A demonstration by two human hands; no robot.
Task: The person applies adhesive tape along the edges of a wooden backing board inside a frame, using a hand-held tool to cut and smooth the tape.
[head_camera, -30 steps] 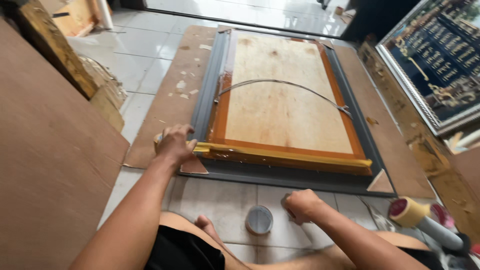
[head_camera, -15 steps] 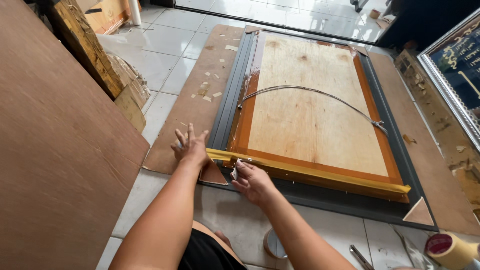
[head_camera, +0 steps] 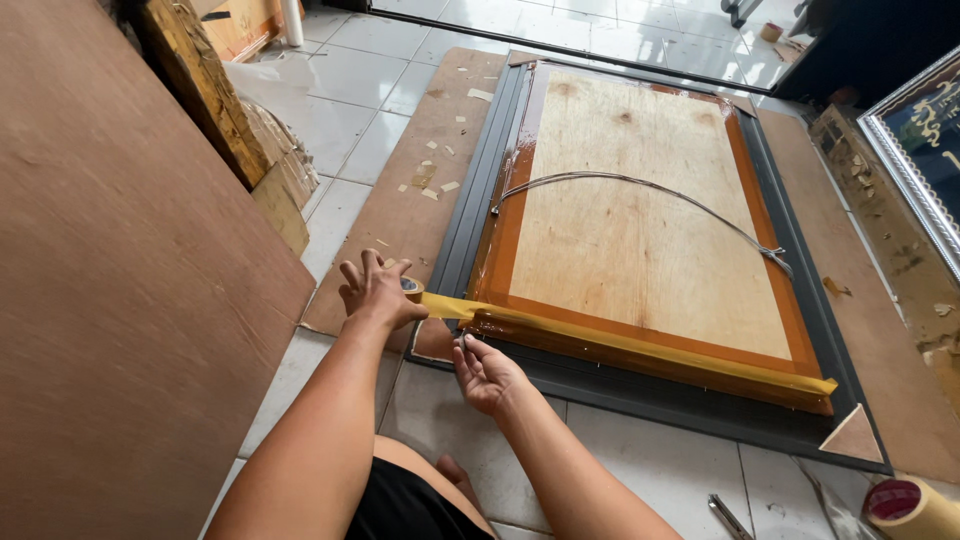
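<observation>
While left hand (head_camera: pixel 378 290) stays, right hand (head_camera: pixel 485 372) dropped below tape (head_camera: pixel 640 348).

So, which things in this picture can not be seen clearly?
- Tape roll, head view: mostly hidden behind the left hand.
- What the right hand pinches at the frame corner: too small, covered by its fingers.
- Second tape roll and metal tool: cut off by the bottom edge.
- Framed picture: cut off by the right edge.
</observation>
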